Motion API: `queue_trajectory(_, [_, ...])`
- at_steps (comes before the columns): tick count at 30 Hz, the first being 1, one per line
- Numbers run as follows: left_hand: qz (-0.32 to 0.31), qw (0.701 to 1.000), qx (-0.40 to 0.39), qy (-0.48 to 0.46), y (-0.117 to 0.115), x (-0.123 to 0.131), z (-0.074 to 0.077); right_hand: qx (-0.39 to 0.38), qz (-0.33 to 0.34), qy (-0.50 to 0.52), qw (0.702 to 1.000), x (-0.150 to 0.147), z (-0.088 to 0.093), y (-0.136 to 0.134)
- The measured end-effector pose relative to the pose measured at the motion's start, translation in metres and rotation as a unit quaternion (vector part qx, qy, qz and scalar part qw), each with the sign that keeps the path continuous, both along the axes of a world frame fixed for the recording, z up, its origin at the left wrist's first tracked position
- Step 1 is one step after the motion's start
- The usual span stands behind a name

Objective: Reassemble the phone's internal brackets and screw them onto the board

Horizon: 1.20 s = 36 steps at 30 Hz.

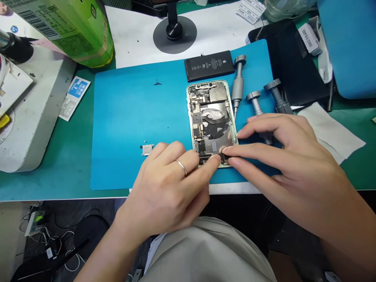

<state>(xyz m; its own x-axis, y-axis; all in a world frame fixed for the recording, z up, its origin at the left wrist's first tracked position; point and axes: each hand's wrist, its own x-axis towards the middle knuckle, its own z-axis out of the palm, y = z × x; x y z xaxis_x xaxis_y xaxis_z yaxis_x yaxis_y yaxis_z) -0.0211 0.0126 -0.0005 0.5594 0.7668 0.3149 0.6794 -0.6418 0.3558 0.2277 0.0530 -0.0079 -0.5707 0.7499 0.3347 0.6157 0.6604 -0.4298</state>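
An opened smartphone point(213, 113) lies on the blue mat, its circuit boards and bare metal inside exposed. My left hand point(173, 188), a ring on one finger, reaches across its lower end. One left fingertip presses on the lower inside; the others are curled, and the thumb is hidden. At the lower right corner, my right hand point(282, 156) brings thumb and index fingertip close together over a small dark part I cannot make out. Another right finger touches the phone's side. Above the phone lies a black battery point(209, 65). A SIM tray-like metal piece point(147, 149) sits beside my left hand.
A grey screwdriver point(237, 86) lies along the phone's right side; two more, one being this screwdriver point(277, 96), are by my right hand. Tiny parts point(158, 82) dot the blue mat point(126, 117). A stand base point(174, 35) and green bottle point(73, 31) stand behind.
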Motion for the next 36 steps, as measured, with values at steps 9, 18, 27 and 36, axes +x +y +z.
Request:
queue_trajectory(9, [0.004, 1.0, 0.004, 0.005, 0.0009, 0.0005, -0.0025, 0.015, -0.007, -0.016, 1.0, 0.0003, 0.0014, -0.0018])
queue_trajectory(18, [0.004, 1.0, 0.0, 0.0, 0.0006, 0.0011, -0.0021, 0.028, 0.001, -0.021, 0.999, 0.0005, 0.0009, 0.0004])
queue_trajectory(27, [0.017, 1.0, -0.001, -0.015, -0.0007, 0.001, -0.003, 0.036, 0.018, -0.044, 0.998, 0.0018, 0.0028, -0.0012])
queue_trajectory(36, [0.046, 0.998, 0.007, -0.041, -0.0024, -0.0014, -0.0033, 0.027, 0.015, -0.036, 0.999, 0.0023, 0.0054, 0.0031])
